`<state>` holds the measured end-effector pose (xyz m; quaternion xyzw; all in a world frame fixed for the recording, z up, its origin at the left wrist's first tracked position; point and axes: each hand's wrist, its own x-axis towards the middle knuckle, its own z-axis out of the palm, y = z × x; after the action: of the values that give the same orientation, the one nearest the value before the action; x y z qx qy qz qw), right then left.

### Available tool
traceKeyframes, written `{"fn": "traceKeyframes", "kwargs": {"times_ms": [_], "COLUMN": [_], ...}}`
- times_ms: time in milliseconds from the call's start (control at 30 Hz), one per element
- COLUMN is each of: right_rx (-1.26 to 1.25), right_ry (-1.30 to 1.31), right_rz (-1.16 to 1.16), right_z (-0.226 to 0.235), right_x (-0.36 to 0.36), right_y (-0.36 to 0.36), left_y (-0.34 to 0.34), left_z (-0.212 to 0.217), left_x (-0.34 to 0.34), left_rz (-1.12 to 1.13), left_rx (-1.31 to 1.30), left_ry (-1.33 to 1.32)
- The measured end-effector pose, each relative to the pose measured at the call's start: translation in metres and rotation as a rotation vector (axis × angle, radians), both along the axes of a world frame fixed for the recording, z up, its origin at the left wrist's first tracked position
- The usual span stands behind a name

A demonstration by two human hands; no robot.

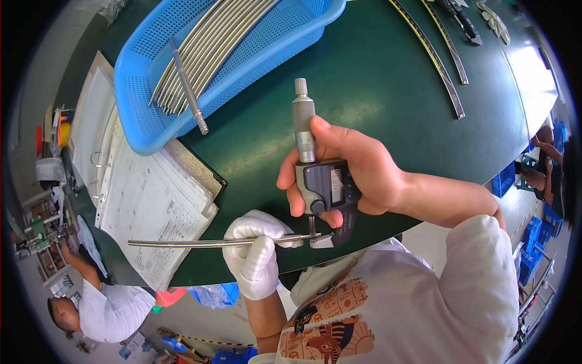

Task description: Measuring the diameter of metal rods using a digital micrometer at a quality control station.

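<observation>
A white glove covers my left hand point(254, 252), whose fingers pinch a thin metal rod point(182, 244) near its right end. The rod lies roughly level, its long part sticking out to the left over the papers. My bare right hand point(364, 173) is wrapped round a digital micrometer point(316, 185), thumb on the grey barrel and fingers about the frame. The micrometer's thimble points away from me. Its jaws, at the near end, sit around the rod's right tip; whether both touch the metal I cannot tell.
A blue perforated basket point(136, 115) at the far left holds several metal rods point(212, 51), with a thicker grey rod point(188, 85) across its rim. An open ring binder point(151, 206) lies left. Steel rulers point(433, 64), a caliper point(464, 24) and gloves point(494, 23) lie far right. Another person point(100, 306) works at left.
</observation>
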<state>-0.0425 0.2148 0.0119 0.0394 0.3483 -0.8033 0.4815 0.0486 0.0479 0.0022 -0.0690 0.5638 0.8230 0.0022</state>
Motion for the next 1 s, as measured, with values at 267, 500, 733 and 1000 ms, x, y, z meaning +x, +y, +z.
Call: {"fn": "traceKeyframes", "kwargs": {"times_ms": [267, 500, 733, 1000], "right_rx": [0.010, 0.063, 0.032, 0.003], "right_ry": [0.020, 0.077, 0.023, 0.016], "right_rz": [-0.018, 0.016, -0.014, -0.036], "right_z": [-0.0008, 0.0021, -0.0055, -0.0005], "right_x": [0.0009, -0.0005, 0.0025, 0.0020], "right_y": [-0.0025, -0.0024, -0.0042, -0.0031], "left_y": [-0.0008, -0.0017, -0.0018, -0.0024], "left_z": [-0.0005, -0.0006, -0.0014, -0.0004], "left_x": [0.0006, 0.0026, 0.0026, 0.0019], "left_rz": [0.012, 0.002, -0.009, -0.032], "left_rx": [0.018, -0.009, 0.018, -0.008], "left_ry": [-0.013, -0.018, -0.017, -0.011]}}
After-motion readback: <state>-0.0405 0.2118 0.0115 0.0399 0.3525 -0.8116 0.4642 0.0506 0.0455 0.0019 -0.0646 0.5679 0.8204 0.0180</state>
